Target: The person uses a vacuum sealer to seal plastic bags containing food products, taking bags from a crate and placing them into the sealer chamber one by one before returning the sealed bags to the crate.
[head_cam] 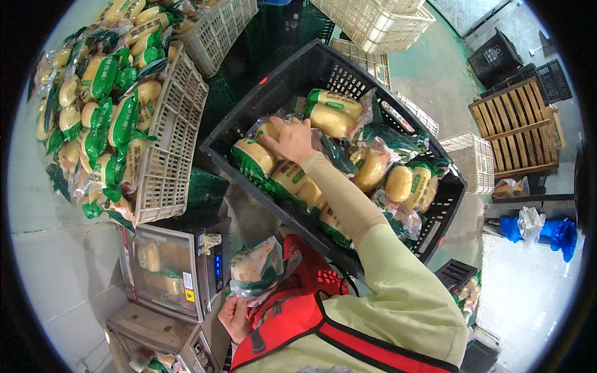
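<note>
My right hand (pixel 291 140) reaches into a large black plastic crate (pixel 261 88). Its thumb and fingers close around a pale piece in a plastic bag of lotus root (pixel 267 131) near the crate's left end. Several more green-and-clear bags of lotus root (pixel 332 119) lie around it, beneath my forearm and towards the right end. Low in the view, my left hand (pixel 234 317) pinches the edge of another plastic bag (pixel 255 268) with a pale root inside, held beside my red apron.
To the left, a white plastic crate (pixel 170 140) is heaped with bagged roots. Below it stands a vacuum packing machine (pixel 163 270) with bags under its clear lid; a second machine (pixel 154 331) sits lower. White crates (pixel 373 28), a wooden pallet (pixel 517 128) and a black bin (pixel 494 58) stand beyond.
</note>
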`<state>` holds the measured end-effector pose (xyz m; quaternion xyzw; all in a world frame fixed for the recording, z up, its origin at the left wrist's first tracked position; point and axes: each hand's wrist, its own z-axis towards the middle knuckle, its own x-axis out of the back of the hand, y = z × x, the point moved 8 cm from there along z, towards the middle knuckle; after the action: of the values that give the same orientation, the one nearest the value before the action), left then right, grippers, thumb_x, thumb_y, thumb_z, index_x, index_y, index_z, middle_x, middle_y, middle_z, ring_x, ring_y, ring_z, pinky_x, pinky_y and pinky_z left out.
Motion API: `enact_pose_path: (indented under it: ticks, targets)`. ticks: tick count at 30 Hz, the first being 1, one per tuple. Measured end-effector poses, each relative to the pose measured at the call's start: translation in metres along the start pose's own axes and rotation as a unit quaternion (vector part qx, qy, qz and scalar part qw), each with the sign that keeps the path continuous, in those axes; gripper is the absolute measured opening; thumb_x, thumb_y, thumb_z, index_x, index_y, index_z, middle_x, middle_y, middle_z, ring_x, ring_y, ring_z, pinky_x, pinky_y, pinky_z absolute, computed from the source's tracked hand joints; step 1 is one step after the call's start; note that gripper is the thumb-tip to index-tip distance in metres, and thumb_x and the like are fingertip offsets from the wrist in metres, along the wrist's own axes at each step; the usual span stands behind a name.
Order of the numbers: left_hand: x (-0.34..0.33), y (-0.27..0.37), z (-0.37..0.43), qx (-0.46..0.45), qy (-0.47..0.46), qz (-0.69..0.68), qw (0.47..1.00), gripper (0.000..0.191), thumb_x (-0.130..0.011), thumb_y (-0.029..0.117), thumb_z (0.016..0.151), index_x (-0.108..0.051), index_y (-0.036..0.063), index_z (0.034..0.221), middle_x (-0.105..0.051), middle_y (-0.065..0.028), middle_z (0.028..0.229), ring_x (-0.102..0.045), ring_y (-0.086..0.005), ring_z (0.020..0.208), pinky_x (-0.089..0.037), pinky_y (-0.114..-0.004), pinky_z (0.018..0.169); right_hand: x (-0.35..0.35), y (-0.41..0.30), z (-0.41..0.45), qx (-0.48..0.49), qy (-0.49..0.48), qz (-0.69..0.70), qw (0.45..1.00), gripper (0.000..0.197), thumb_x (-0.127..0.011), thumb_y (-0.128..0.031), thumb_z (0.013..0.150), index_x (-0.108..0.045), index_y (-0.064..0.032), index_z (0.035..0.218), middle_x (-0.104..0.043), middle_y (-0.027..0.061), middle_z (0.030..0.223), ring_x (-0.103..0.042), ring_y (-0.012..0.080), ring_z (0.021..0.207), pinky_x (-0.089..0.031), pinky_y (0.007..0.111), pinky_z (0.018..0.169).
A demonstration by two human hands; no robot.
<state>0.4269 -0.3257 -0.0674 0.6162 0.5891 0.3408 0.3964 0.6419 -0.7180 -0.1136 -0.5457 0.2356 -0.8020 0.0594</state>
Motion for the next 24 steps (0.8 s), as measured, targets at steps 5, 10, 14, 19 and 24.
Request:
enact_pose_path:
  ticks: [5,10,14,19,24]
  targets:
    - [-0.018,0.012,0.007,0.075,-0.011,0.030,0.997,0.010,-0.058,0.003,0.088,-0.062,-0.0043,0.083,-0.055,0.0013,0.077,-0.046,-0.0043,0.070,-0.036,-0.019,0.066,0.006,0.007,0.011,0.058,-0.091,0.120,0.987,0.052,-0.067,-0.042,0.076,-0.061,-0.0107,0.117,-0.065,0.0116,0.112,-0.062,0.0305,0.097,-0.043,0.046,0.081]
    - [-0.011,0.002,0.008,0.020,-0.035,0.051,0.998,0.008,-0.059,0.001,0.087,-0.063,-0.0034,0.082,-0.054,0.0003,0.079,-0.047,-0.0060,0.072,-0.036,-0.021,0.067,0.108,0.050,0.031,0.152,0.024,-0.004,0.988,0.040,-0.060,-0.015,0.074,-0.061,-0.0139,0.115,-0.062,0.0151,0.108,-0.060,0.0341,0.087,-0.047,0.046,0.081]
    - [-0.011,-0.002,0.016,-0.006,-0.032,0.055,0.998,0.007,-0.060,0.000,0.086,-0.062,-0.0038,0.081,-0.054,0.0002,0.079,-0.046,-0.0065,0.071,-0.036,-0.021,0.067,0.081,0.103,0.009,0.028,-0.239,-0.178,0.954,0.084,-0.077,-0.035,0.065,-0.038,-0.0266,0.139,-0.028,0.0189,0.148,-0.035,0.0501,0.127,-0.030,0.055,0.105]
    - [-0.018,0.000,0.018,0.002,-0.012,0.024,1.000,0.007,-0.059,0.000,0.087,-0.063,-0.0034,0.082,-0.055,0.0007,0.080,-0.048,-0.0067,0.074,-0.038,-0.021,0.069,0.076,0.100,0.017,0.008,-0.234,-0.245,0.941,0.096,-0.082,-0.042,0.057,-0.036,-0.0272,0.140,-0.037,0.0233,0.143,-0.045,0.0465,0.123,-0.033,0.049,0.107]
    - [-0.017,-0.001,0.015,-0.004,-0.023,0.018,1.000,0.009,-0.057,-0.001,0.088,-0.063,-0.0037,0.083,-0.056,0.0016,0.081,-0.050,-0.0063,0.076,-0.039,-0.021,0.071,0.047,0.135,0.074,-0.057,-0.231,0.041,0.970,0.088,-0.076,-0.050,0.062,-0.046,-0.0044,0.131,-0.063,0.0223,0.109,-0.061,0.0306,0.104,-0.048,0.035,0.090]
